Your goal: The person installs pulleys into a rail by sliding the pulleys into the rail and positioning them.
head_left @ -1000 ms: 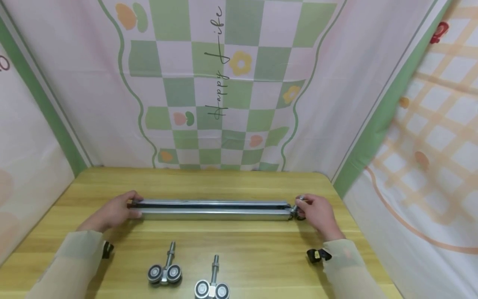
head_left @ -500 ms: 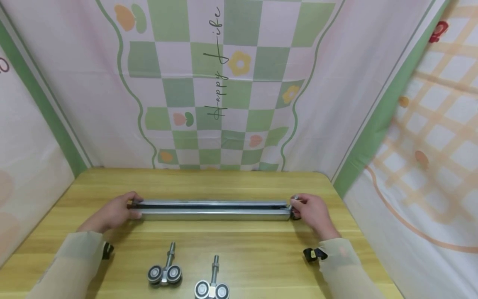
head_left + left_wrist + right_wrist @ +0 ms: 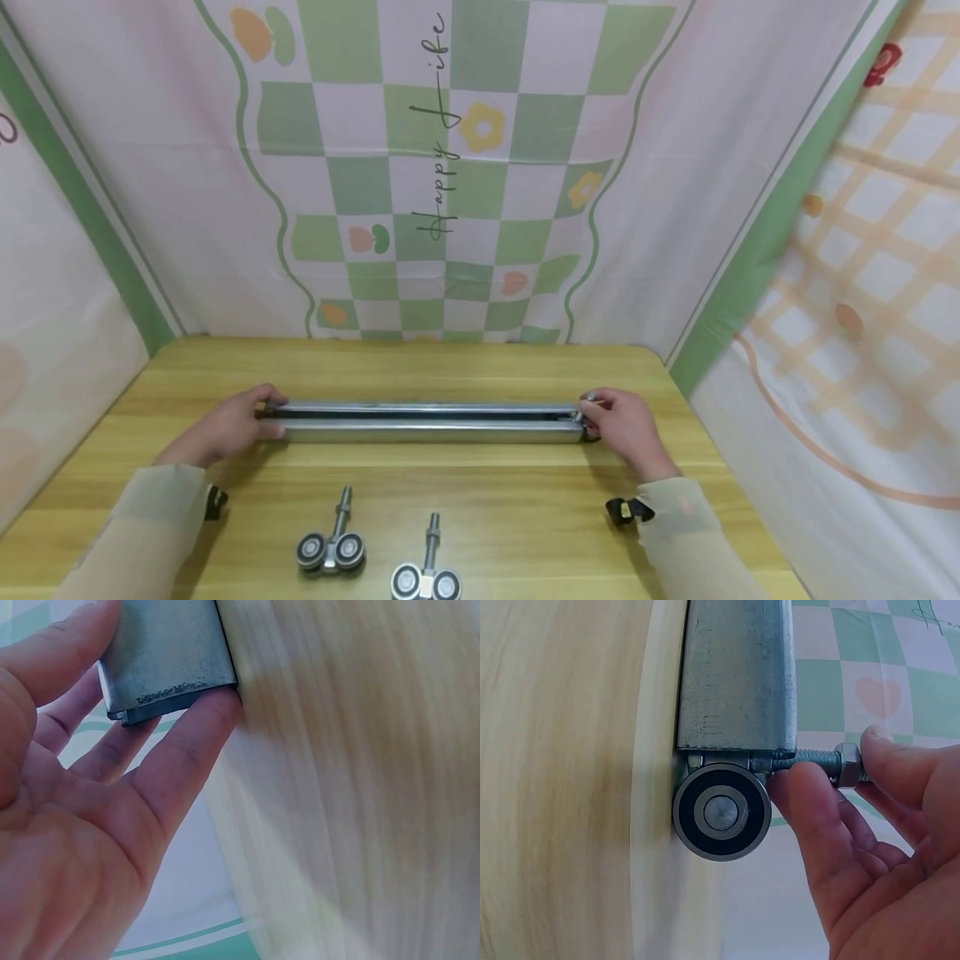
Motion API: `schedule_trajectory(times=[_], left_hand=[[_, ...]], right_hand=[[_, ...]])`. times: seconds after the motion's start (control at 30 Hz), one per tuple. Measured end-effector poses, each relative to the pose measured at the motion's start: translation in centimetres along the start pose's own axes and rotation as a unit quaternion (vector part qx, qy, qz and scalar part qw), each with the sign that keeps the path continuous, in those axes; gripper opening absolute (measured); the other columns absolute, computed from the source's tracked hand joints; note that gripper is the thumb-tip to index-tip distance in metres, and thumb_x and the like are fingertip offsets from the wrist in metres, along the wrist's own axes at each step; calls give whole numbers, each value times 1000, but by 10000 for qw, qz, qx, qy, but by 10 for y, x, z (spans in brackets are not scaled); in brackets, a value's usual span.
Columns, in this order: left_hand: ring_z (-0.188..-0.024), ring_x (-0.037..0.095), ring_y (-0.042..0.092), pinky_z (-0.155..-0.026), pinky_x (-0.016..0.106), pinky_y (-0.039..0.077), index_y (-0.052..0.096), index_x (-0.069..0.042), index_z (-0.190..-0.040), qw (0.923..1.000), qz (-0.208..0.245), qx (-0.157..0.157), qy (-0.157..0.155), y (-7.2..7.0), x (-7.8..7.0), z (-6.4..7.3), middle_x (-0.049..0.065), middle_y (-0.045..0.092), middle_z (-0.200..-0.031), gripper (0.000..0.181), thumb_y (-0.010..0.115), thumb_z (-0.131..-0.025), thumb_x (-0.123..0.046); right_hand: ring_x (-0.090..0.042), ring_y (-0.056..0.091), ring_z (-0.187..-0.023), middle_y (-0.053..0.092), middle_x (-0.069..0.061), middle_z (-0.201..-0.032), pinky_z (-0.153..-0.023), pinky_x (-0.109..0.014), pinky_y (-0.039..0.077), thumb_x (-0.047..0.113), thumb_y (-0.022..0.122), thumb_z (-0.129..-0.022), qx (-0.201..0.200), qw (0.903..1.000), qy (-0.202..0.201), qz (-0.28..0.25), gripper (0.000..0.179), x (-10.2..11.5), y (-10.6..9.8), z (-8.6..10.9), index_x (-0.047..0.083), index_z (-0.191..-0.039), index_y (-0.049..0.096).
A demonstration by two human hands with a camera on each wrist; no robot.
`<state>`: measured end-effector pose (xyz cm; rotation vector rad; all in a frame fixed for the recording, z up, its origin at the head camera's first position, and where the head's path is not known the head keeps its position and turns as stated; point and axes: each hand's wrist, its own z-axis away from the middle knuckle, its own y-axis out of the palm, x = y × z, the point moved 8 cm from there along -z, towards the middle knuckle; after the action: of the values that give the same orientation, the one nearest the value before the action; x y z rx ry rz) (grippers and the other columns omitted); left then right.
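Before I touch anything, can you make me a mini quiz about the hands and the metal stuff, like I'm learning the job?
1. How many wheeled trolleys lie loose on the table, away from the rail?
2. True or false: the left hand grips one end of the rail.
3. What does the right hand pinch?
A. The curtain
B. A trolley's bolt
C. The table

Key:
1. Two.
2. True.
3. B; it belongs to a third trolley, at the rail's other end.
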<state>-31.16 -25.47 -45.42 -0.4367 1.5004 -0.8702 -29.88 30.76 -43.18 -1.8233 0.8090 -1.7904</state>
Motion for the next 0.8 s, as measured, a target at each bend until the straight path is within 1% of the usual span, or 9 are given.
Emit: schedule_trajectory(times=[0.1, 0.23, 0.3, 0.37, 0.5, 0.57, 0.63, 0.8], left_hand=[[-118, 51, 49, -93, 66, 42, 59, -4, -120, 10000, -47, -24, 20, -1, 0, 0, 25, 58, -127, 40, 75, -86, -16], [-119, 51, 49, -94, 66, 40, 60, -4, -120, 10000, -57, -24, -4, -1, 1, -1, 25, 58, -127, 40, 76, -86, -16], [-119, 51, 49, -95, 67, 40, 59, -4, -120, 10000, -42, -11, -37, -2, 2, -1, 25, 58, -127, 41, 76, -85, -17], [-120, 51, 48, -95, 68, 39, 59, -4, -120, 10000, -43, -5, -36, -1, 2, 0, 25, 57, -128, 41, 76, -85, -16], [-119, 50, 49, -95, 67, 40, 59, -4, -121, 10000, -37, -13, -10, -1, 2, 0, 25, 57, -128, 40, 75, -86, -16], [-119, 50, 49, -94, 66, 41, 59, -4, -121, 10000, -27, -4, -18, -1, 2, 0, 25, 57, -127, 40, 75, -86, -16], [-118, 50, 49, -94, 67, 41, 59, -4, -121, 10000, -13, 0, -30, -1, 2, 0, 25, 58, -127, 41, 76, -86, -16], [-119, 50, 49, -95, 67, 40, 59, -3, -121, 10000, 5, 2, -53, -1, -1, 0, 25, 57, -127, 42, 76, -86, -17]], right_hand=[[-24, 66, -72, 70, -9, -86, -65, -38, 54, 25, 64, -99, 69, 9999, -10, -83, 25, 0, 0, 0, 4, -112, 70], [-25, 69, -82, 69, -18, -108, -71, -39, 58, 33, 64, -98, 137, 9997, 37, -175, 45, -1, -4, 2, 1, -130, 61], [-25, 69, -86, 68, -18, -115, -73, -37, 58, 36, 63, -98, 87, 9999, 13, -101, 50, 0, -8, 2, 1, -134, 59], [-24, 68, -87, 68, -16, -113, -72, -37, 57, 36, 61, -99, 39, 10000, -55, 37, 46, 3, -12, 3, 2, -131, 61], [-23, 63, -77, 70, -8, -92, -67, -37, 51, 30, 59, -101, 7, 9988, -316, 377, 34, 13, -16, 3, 3, -119, 69], [-23, 60, -74, 69, -7, -86, -66, -37, 48, 28, 59, -101, 54, 9984, -345, 453, 31, 15, -15, 2, 3, -117, 70], [-22, 58, -72, 68, -6, -83, -65, -36, 47, 27, 59, -101, 71, 9981, -330, 516, 29, 15, -15, 1, 4, -115, 70], [-21, 57, -71, 68, -6, -83, -64, -36, 46, 27, 58, -102, 95, 9981, -260, 545, 29, 13, -13, 0, 5, -114, 70]])
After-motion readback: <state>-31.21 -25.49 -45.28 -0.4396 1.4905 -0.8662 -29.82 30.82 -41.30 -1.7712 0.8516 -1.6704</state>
